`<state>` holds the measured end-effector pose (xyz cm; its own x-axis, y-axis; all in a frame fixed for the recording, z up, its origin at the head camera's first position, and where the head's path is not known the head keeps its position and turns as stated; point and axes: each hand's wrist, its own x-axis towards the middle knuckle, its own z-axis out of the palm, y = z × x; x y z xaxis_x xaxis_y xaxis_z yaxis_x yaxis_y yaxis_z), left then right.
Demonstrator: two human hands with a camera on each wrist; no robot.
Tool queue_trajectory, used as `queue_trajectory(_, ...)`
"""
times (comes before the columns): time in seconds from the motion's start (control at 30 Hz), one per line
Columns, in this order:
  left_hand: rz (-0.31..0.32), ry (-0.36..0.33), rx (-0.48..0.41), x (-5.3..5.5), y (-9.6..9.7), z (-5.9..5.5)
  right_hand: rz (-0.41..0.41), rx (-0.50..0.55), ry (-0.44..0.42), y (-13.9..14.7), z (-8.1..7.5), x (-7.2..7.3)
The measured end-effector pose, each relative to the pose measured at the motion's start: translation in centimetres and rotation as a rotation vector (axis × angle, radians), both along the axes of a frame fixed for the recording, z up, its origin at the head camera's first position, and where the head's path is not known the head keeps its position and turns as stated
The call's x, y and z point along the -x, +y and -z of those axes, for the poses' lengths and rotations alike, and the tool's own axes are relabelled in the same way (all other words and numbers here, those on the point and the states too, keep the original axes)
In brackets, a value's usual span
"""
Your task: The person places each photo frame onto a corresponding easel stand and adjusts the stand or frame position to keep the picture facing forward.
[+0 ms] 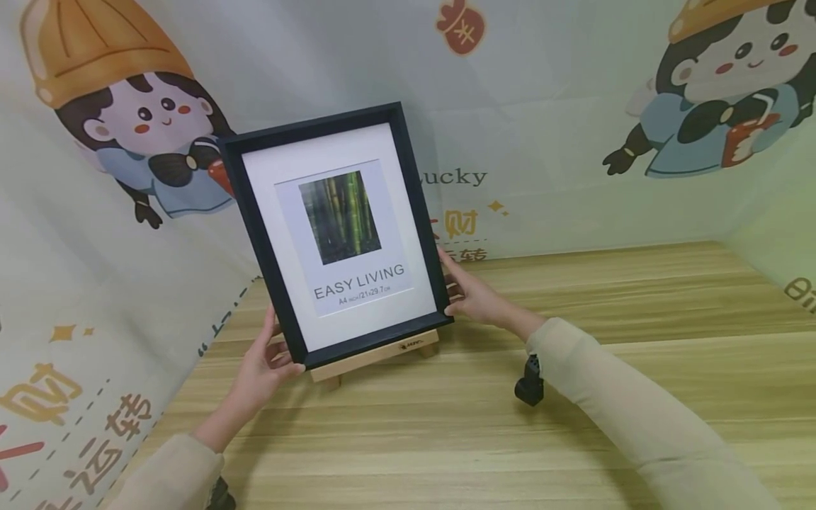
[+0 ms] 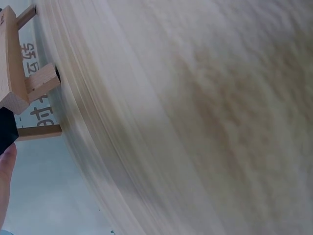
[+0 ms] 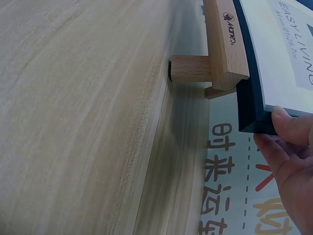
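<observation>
A black picture frame [image 1: 413, 191] with a white mat and a bamboo picture leans back on a small wooden easel [image 1: 376, 355]. In the head view my left hand [image 1: 264, 361] holds the frame's lower left corner, thumb at the front edge. My right hand [image 1: 474, 294] grips the lower right side. The right wrist view shows that thumb [image 3: 288, 122] over the frame's front border and fingers behind it. Only a fingertip of the left hand [image 2: 6, 171] appears in the left wrist view, against the black corner beside the easel ledge [image 2: 12, 63].
The easel stands on a wood-grain table [image 1: 574, 439]. A cloth backdrop [image 1: 542, 142] with cartoon figures and lettering rises behind and along the left side. Small black devices, one of them a wrist camera [image 1: 530, 382], are worn at both sleeves.
</observation>
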<state>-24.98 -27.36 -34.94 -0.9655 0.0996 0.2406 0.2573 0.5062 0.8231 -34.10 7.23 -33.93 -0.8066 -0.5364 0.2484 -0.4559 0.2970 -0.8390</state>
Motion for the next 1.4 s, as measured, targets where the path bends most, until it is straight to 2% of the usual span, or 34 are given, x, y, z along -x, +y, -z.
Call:
queue_trajectory(0.2,0.0,0.002,0.017,0.0,0.1,0.0,0.013,-0.054,0.026,-0.1,0.1,-0.2)
queue_trajectory(0.6,0.004,0.013,0.051,-0.3,0.1,0.1,0.073,-0.08,0.031,-0.4,0.6,-0.5)
queue_trajectory(0.87,-0.02,0.023,0.057,-0.4,0.4,0.4,0.111,-0.011,-0.031,-0.6,1.1,-1.7)
queue_trajectory(1.13,-0.073,-0.01,0.047,-0.7,1.4,1.0,0.148,0.064,-0.098,-1.4,1.9,-2.4)
queue_trajectory(1.3,-0.118,-0.019,0.045,-0.8,2.0,1.2,0.158,0.102,-0.097,-1.8,2.5,-2.5)
queue_trajectory(1.4,-0.139,-0.026,0.057,-1.0,2.1,1.2,0.152,0.11,-0.061,-1.9,2.8,-2.6)
